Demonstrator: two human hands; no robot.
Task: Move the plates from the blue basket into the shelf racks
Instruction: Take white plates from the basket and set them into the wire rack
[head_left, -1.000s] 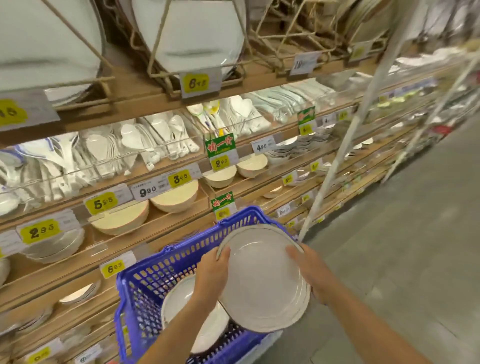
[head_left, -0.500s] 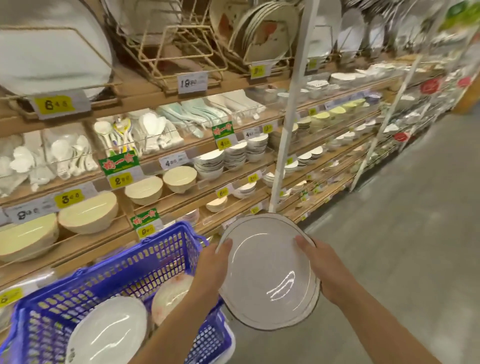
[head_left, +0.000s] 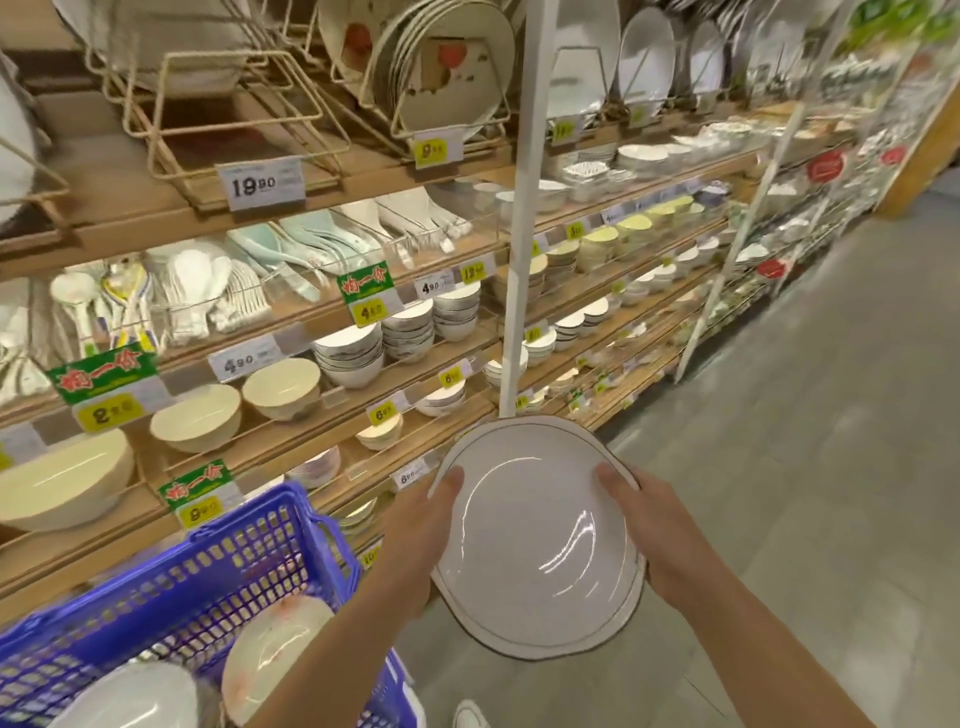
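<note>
We hold a white plate (head_left: 535, 545) with a thin dark line round its rim, out in front of us above the aisle floor (head_left: 810, 467). The left hand (head_left: 421, 535) grips its left edge, thumb laid on the face and fingers hidden behind. The right hand (head_left: 654, 525) grips the right edge the same way. The plate's face tilts up towards us.

Down and to the left of the left hand is the blue basket (head_left: 208, 571). It holds a plate with faint reddish marks (head_left: 275, 654) and a plain white plate (head_left: 130, 696), both cut off by the bottom edge.

Just beyond the held plate's top edge a white upright post (head_left: 519, 234) rises, standing between our hands and the shelves. Up and to the left of it, on the top shelf, is a cream wire rack (head_left: 228, 104) above a price tag (head_left: 260, 183) reading 18.90. Beside that, nearer the post, a second rack holds upright plates (head_left: 447, 67).

Stacked bowls (head_left: 353, 353) and spoons (head_left: 197, 291) fill the lower shelves. Goods on the far right shelves are too blurred to make out.
</note>
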